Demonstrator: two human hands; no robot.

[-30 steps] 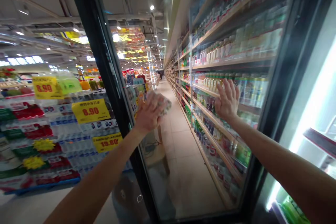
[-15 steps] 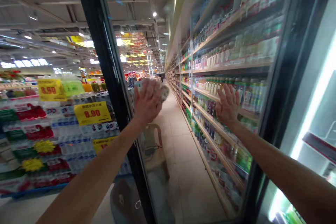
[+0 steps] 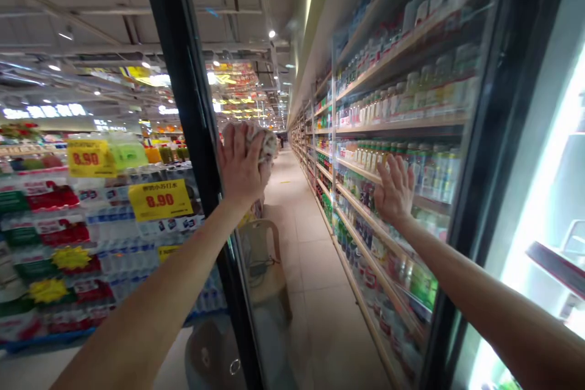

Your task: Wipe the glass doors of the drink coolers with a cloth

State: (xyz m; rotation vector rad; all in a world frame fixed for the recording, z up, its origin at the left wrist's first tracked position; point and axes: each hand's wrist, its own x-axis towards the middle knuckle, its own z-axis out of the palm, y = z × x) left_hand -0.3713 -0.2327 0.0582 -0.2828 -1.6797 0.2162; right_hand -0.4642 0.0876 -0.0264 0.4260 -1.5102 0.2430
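A glass door with a black frame stands in front of me. Against the upper left part of its glass, close to the frame, my left hand presses a crumpled, pale patterned cloth. The fingers spread over the cloth, whose left part they hide. To the right, my right hand lies flat on the glass with fingers stretched out and nothing in it.
Shelves of bottled drinks show in the glass, with a tan chair lower left. Left of the door are stacked drink packs with yellow price signs. A lit cooler interior is at the right. A grey rounded object sits below.
My left hand has moved left with the cloth, closer to the black frame. My right hand stays at about the same place on the glass.
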